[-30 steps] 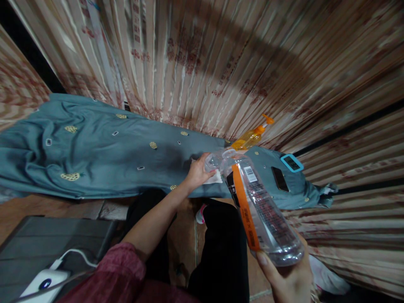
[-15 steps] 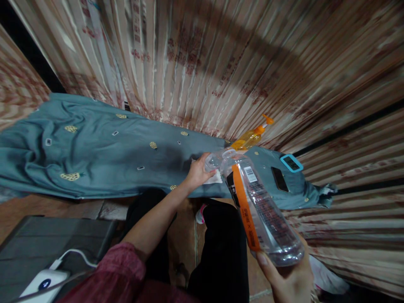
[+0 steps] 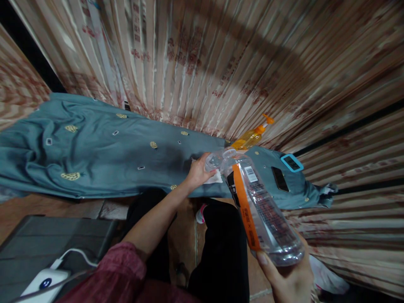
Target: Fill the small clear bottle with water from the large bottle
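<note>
My right hand (image 3: 288,271) grips the base end of a large clear plastic bottle (image 3: 261,210) with an orange and black label. The bottle is tilted, its mouth end pointing up and away to the left. My left hand (image 3: 198,172) is closed around a small clear container (image 3: 214,161), which meets the neck end of the bottle; whether they touch is hard to make out. Under the left hand lies a white piece of tissue (image 3: 214,178). Just beyond the bottle's neck stands a pump bottle (image 3: 249,139) of yellow liquid with an orange pump top.
A teal cloth (image 3: 104,155) with pineapple prints covers the long surface. On its right part lie a dark phone (image 3: 280,179) and a blue-framed device (image 3: 291,163). Pleated curtains (image 3: 202,75) hang behind. A white power bank (image 3: 44,284) with a cable rests on a grey box (image 3: 85,235) at lower left.
</note>
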`<action>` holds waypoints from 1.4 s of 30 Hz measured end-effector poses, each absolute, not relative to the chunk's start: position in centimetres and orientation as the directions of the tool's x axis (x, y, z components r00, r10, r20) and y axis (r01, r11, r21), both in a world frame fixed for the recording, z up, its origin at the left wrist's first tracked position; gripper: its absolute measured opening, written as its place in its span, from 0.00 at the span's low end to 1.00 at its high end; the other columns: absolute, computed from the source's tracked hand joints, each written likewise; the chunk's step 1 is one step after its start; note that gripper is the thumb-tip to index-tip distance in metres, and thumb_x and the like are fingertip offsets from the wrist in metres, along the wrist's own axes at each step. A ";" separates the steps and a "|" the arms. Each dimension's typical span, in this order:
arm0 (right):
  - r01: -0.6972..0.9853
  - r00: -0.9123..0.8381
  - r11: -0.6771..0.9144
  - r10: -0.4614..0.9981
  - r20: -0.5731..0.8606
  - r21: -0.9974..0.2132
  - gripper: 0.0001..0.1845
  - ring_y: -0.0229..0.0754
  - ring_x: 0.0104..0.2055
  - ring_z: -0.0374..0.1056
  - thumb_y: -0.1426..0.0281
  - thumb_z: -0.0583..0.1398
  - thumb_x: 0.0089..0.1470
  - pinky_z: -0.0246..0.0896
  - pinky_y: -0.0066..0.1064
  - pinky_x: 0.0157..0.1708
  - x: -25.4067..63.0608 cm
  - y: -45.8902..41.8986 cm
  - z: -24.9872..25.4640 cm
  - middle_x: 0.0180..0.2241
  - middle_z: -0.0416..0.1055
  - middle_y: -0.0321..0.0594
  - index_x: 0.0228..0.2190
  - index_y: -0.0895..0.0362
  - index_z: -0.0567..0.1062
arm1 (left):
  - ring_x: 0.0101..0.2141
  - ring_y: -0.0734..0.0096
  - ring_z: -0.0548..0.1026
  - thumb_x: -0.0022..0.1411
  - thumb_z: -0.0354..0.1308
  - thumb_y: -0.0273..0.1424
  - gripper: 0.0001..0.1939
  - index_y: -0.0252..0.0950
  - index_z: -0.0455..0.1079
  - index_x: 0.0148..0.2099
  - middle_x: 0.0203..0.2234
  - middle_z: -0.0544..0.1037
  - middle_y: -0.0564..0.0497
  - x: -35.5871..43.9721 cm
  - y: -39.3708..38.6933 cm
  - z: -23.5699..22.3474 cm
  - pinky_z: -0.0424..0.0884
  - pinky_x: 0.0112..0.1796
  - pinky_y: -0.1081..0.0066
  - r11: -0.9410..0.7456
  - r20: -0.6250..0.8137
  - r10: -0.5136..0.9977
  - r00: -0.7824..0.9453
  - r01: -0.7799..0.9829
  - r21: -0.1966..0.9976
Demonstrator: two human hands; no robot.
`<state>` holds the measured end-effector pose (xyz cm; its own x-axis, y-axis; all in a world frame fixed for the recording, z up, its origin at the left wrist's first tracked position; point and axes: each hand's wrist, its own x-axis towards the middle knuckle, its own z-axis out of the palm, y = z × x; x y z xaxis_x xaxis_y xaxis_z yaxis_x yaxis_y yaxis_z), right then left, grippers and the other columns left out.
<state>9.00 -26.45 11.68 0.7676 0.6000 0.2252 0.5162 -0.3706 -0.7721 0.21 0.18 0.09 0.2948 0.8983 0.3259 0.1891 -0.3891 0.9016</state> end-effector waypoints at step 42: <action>0.565 0.738 -0.363 0.624 0.258 -0.741 0.49 0.56 0.48 0.70 0.44 0.67 0.44 0.66 0.45 0.48 9.4 -26.7 11.5 0.48 0.72 0.52 0.58 0.61 0.65 | 0.46 0.59 0.82 0.49 0.71 0.26 0.33 0.40 0.69 0.58 0.46 0.83 0.50 0.2 0.1 0.2 0.78 0.50 0.60 -0.387 0.318 0.899 0.301 0.208 0.898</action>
<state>9.37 -26.66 11.55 0.7380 0.6236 0.2579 0.5654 -0.3627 -0.7408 0.22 0.07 0.20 0.3014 0.8990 0.3179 0.2081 -0.3873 0.8981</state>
